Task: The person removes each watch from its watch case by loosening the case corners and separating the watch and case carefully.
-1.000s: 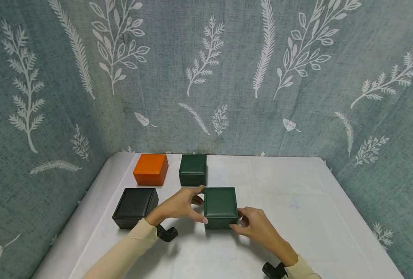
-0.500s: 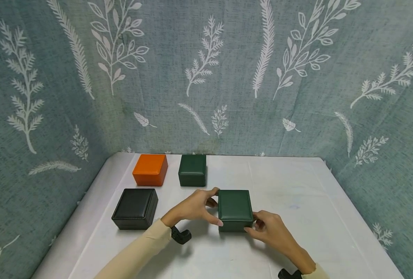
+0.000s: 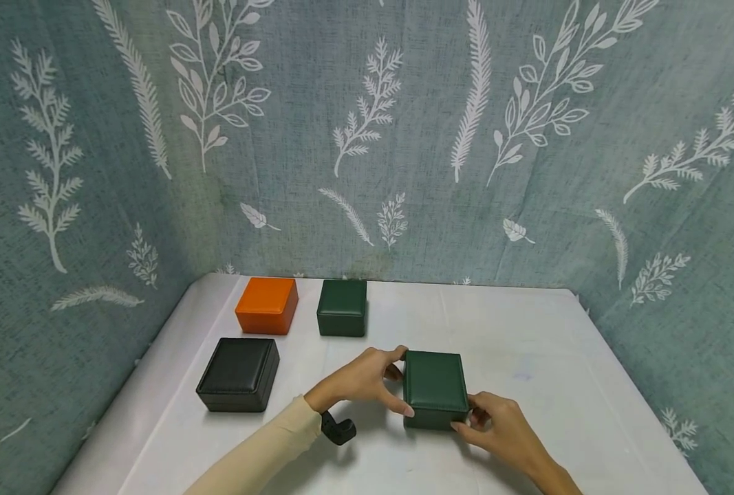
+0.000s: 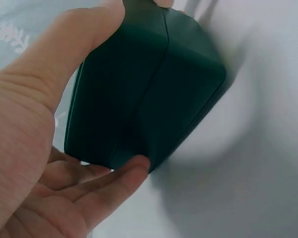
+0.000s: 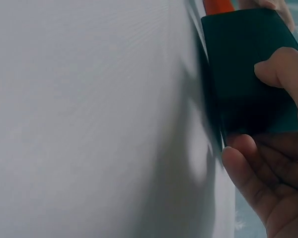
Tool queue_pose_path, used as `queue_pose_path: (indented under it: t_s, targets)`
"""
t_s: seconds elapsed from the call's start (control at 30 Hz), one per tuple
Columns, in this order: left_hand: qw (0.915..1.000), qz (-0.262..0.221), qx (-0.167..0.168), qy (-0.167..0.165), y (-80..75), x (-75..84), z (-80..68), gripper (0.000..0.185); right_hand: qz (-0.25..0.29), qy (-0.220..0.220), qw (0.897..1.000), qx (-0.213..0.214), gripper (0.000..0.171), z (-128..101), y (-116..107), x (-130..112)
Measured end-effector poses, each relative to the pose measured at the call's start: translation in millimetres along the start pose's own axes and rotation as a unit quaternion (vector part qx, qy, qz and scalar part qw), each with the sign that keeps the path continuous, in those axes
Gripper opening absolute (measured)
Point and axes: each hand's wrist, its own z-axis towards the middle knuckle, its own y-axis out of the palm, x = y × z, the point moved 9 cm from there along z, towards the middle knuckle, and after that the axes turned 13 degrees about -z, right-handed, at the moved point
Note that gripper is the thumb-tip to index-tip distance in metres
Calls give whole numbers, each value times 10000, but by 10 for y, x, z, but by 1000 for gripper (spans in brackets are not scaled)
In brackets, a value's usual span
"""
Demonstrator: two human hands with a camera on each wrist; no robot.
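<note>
A dark green box point(image 3: 435, 381) with a closed, padded-looking lid is between my two hands, right of the table's middle in the head view. My left hand point(image 3: 363, 377) grips its left side, thumb at the near corner and a fingertip at the far one. My right hand point(image 3: 503, 430) pinches the near right corner, thumb on the front face. In the left wrist view a seam runs along the side of the green box point(image 4: 129, 94). The right wrist view shows the thumb pressed flat on the box point(image 5: 243, 54). Whether its base touches the table cannot be told.
A black box point(image 3: 239, 375) sits to the left on the white-covered table point(image 3: 527, 330). Behind it stands an orange box point(image 3: 267, 306), with another green box point(image 3: 343, 307) to its right. A leaf-patterned curtain point(image 3: 428, 137) encloses the back and sides.
Both hands have carried or slid the green box to the right and a little toward me. It has turned slightly. The other boxes have stayed in place.
</note>
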Motion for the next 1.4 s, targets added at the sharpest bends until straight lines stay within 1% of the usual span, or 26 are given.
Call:
queue_pose_path:
  t_s: [0.13,0.23,0.3,0.37,0.47,0.53,0.63,0.77,0.83,0.9,1.07,1.2,1.3,1.4]
  targets:
    - [10000,18,15,-76,42,-21,-8,96,50,-47,10000,13,25,-46,7,-6]
    - [9999,125,32,-114,51,-7,-16,99,83,14,10000,-5,26,-56,19,11]
    - [9997,194,48,-128,53,-5,-21,102,117,91,9999,-79,28,-58,31,28]
    - [9997,207,35,-148,61,1,-32,104,193,234,9992,-264,31,-58,51,59]
    - [9996,155,54,-216,75,-27,-56,108,450,551,9953,-653,41,-60,65,147]
    - [9996,66,109,-265,83,-58,-77,112,732,758,9908,-852,50,-60,46,229]
    - [9994,-28,215,-271,105,-119,-103,120,1126,891,9855,-903,66,-43,-33,340]
    - [9997,-9,252,-43,148,-163,-112,125,1514,776,9813,-899,84,32,-119,404]
    - [9996,13,269,98,156,-173,-101,124,1618,679,9800,-941,89,84,-131,403]
    - [9994,50,305,160,153,-186,-89,123,1576,542,9809,-1002,91,137,-124,388]
    - [9993,16,375,46,144,-246,-64,121,1255,258,9855,-1108,98,238,-75,333]
    - [9992,-48,395,81,163,-265,-57,119,1035,50,9882,-1127,100,274,-42,305]
    - [9991,-60,404,148,195,-264,-60,118,1067,21,9871,-1192,103,272,-8,318]
    - [9991,-73,383,156,237,-263,-66,116,1266,103,9828,-1339,105,245,35,337]
